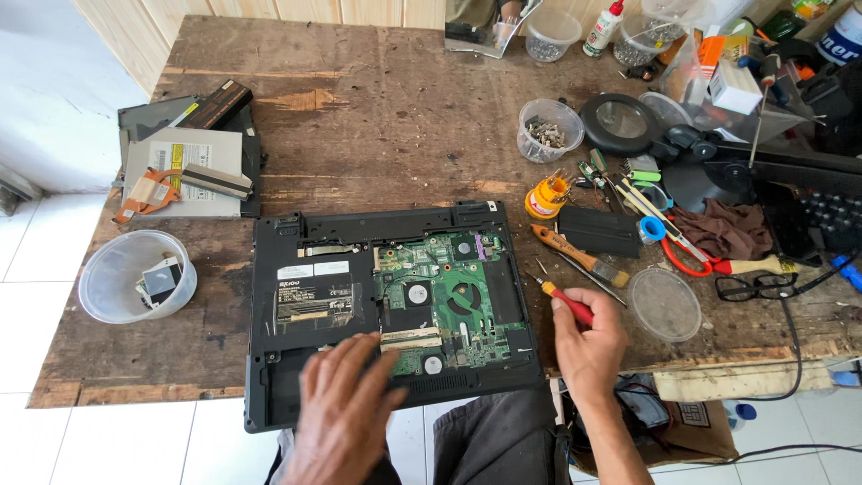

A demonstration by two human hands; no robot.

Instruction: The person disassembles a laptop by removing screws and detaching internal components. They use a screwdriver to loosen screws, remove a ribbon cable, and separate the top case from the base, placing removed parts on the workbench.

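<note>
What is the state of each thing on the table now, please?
Laptop base: opened, green circuit board exposed.
Red screwdriver: held in right hand.
Left hand: resting flat on the laptop base.
Left plastic tub: uncovered, small parts inside.
Clear lid: lying flat, off its tub.
Screw tub: uncovered, screws inside.
</note>
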